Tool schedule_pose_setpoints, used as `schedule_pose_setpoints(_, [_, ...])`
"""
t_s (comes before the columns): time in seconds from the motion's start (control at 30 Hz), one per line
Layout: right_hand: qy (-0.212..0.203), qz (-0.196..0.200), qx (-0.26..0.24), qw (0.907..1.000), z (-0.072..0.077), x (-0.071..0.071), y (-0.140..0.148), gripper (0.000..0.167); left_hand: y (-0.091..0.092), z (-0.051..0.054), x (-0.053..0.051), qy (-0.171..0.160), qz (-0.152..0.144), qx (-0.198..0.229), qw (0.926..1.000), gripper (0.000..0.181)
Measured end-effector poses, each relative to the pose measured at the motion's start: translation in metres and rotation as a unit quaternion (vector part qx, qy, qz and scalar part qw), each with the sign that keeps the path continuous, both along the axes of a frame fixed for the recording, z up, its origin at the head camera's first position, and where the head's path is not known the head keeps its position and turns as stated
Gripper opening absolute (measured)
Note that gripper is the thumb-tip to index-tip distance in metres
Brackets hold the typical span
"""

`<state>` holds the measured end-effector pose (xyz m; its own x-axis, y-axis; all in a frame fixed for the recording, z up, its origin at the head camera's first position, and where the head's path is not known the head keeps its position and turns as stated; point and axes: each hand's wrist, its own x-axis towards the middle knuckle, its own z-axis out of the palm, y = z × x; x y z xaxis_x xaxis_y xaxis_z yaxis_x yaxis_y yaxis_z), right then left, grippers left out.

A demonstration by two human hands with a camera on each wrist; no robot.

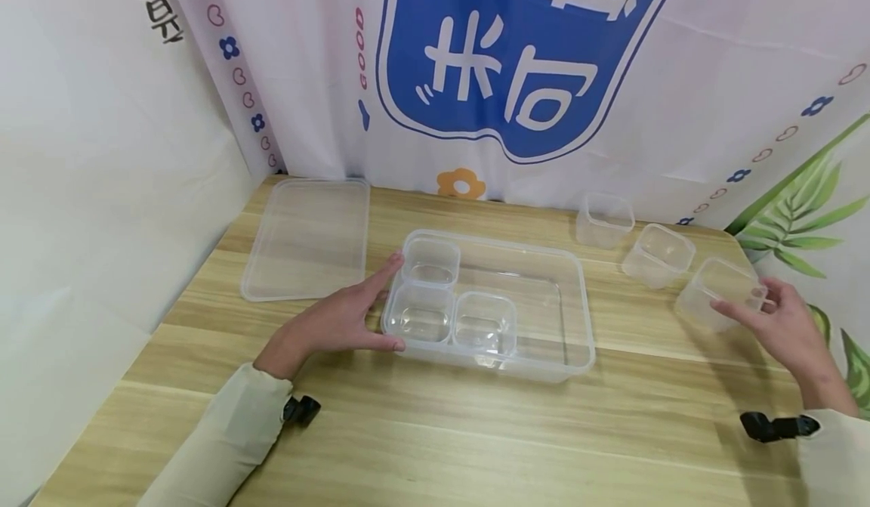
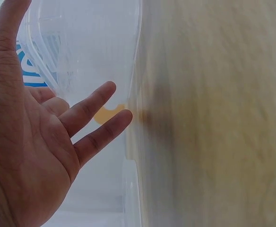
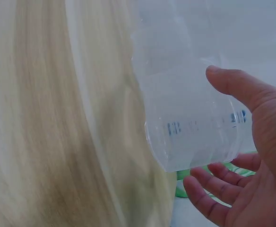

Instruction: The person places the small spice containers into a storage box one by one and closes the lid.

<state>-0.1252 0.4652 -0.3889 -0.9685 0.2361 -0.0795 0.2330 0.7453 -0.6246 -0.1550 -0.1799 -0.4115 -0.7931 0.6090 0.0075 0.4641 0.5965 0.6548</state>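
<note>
LH [image 1: 340, 314] splayed by box [image 1: 526, 288] w/ 3 cups [image 1: 423, 314], RH [image 1: 785, 329] grips 1 of 3 others [image 1: 717, 292].

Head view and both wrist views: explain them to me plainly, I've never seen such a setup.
There is no machine here: a person works bare-handed. The head picture comes from a camera worn on the head, looking forward and down; the others come from a camera worn on each wrist.

On the wooden table sits a large clear box with three small containers inside. A flat clear panel, perhaps its lid, lies to the left; three more small containers are at the right.

The left hand is spread at the box's left end; the right hand is around the nearest loose container; whether it grips is unclear.
</note>
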Motion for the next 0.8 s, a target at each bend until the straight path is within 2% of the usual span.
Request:
schedule_pose_setpoints(0.2, [-0.001, 0.019, -0.010, 0.9998, 0.009, 0.011, -0.007, 0.108, 0.001, 0.000, 0.000, -0.008, 0.002, 0.002, 1.0000, 0.129])
schedule_pose_setpoints(0.4, [0.006, 0.034, 0.004, 0.9994, 0.023, 0.019, -0.026, 0.103, 0.001, -0.003, 0.000, -0.007, 0.001, 0.004, 1.0000, 0.130])
schedule_pose_setpoints(0.63, [0.013, 0.051, 0.009, 0.9986, 0.040, 0.015, -0.060, 0.100, 0.001, -0.003, -0.002, -0.005, 0.005, -0.004, 1.0000, 0.130])
schedule_pose_setpoints(0.8, [0.009, 0.082, -0.002, 0.9966, 0.053, 0.006, -0.082, 0.099, 0.000, -0.004, -0.003, -0.007, 0.004, -0.002, 1.0000, 0.130])
